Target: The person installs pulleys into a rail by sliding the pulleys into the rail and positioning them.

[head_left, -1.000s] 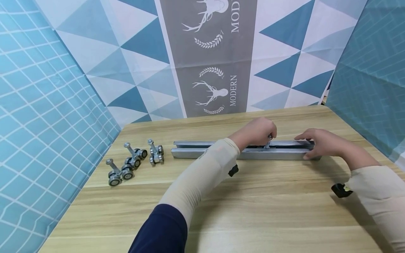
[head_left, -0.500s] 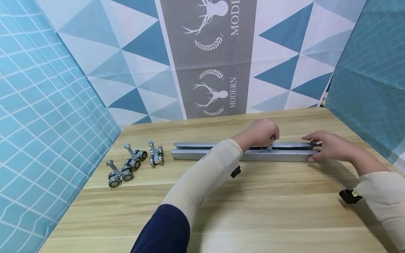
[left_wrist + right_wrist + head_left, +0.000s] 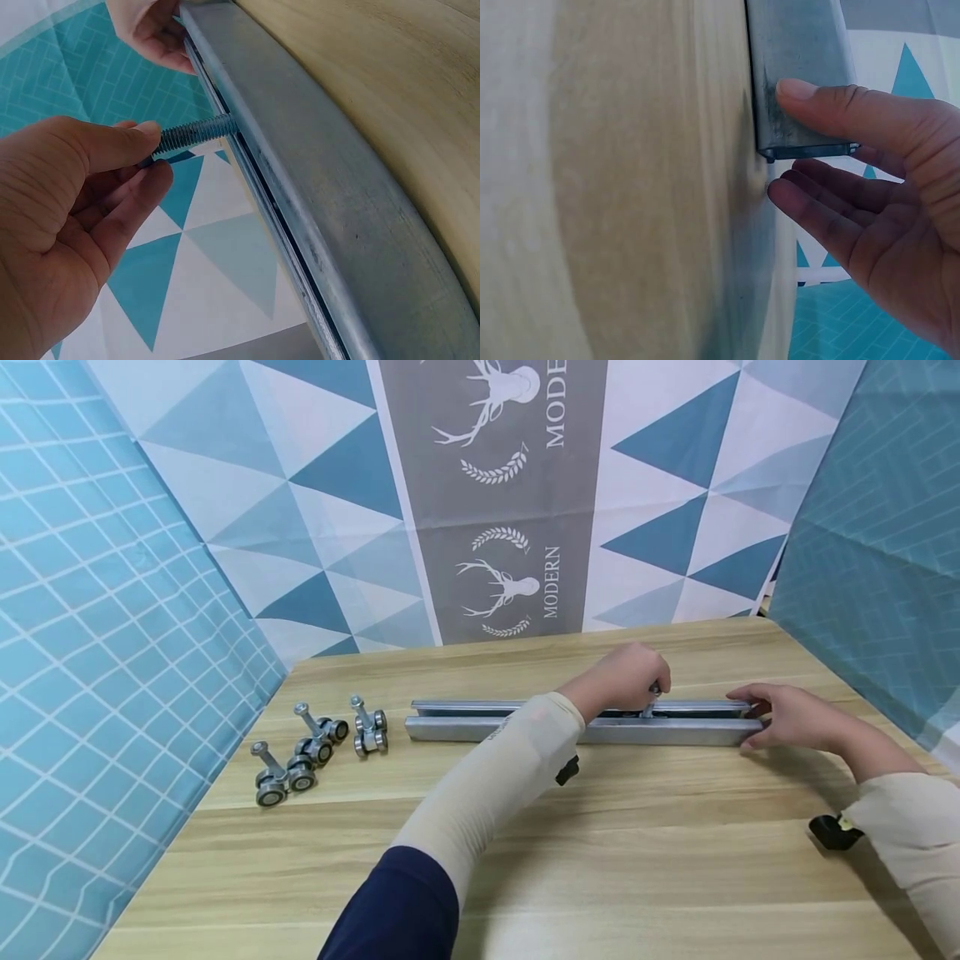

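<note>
A silver metal rail [image 3: 675,733], slotted along its top, lies lengthwise on the table. My left hand [image 3: 628,675] pinches the threaded bolt [image 3: 196,133] that stands up out of the slot, thumb against fingertips; whatever is below the bolt is hidden inside the rail. At the rail's right end, my right hand [image 3: 798,718] holds it, thumb on the near wall and fingers reaching round the far side. In the right wrist view the thumb [image 3: 840,105] presses the rail's side close to its end, with the other fingers bent past the end.
Left of the rail, several roller trolleys with upright bolts rest on the wooden table [image 3: 600,860]: one roller trolley [image 3: 370,739] stands near the rail, with others [image 3: 273,781] farther left. Patterned cloth walls [image 3: 517,510] rise behind and at both sides.
My left hand has slid right along the rail with the bolt. My right hand has shifted right, from over the rail to its very end. The trolleys at left stay put.
</note>
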`<move>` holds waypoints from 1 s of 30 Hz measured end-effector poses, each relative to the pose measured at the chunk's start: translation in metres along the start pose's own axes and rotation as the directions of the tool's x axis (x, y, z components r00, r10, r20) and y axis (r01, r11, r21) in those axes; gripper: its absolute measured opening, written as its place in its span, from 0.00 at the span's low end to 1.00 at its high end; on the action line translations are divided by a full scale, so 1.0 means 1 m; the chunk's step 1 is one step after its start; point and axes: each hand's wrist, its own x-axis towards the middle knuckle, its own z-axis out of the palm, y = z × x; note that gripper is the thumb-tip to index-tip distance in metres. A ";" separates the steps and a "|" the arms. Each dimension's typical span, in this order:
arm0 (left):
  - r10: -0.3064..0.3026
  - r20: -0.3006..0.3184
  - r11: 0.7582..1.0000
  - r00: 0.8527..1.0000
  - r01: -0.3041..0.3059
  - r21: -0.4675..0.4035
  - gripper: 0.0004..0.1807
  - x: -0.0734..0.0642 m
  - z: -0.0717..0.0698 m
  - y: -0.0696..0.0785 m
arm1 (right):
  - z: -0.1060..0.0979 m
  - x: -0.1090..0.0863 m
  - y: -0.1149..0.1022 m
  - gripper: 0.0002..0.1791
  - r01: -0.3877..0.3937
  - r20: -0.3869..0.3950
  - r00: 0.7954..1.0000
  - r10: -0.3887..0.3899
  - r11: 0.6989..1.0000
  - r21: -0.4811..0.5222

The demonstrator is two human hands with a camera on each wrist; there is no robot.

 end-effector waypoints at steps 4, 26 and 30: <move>-0.005 0.000 1.000 1.000 0.005 -0.014 0.14 0.004 0.001 0.003 | 0.001 0.000 0.004 0.47 -0.013 -0.005 1.000 0.013 1.000 -0.002; 0.009 -0.005 1.000 1.000 -0.009 -0.010 0.18 0.018 0.002 0.014 | 0.005 0.001 0.011 0.39 -0.009 -0.008 1.000 0.010 0.995 0.096; 0.002 -0.001 1.000 1.000 -0.002 -0.008 0.18 0.020 0.001 0.016 | 0.004 0.001 0.011 0.39 -0.015 -0.008 1.000 0.016 0.994 0.108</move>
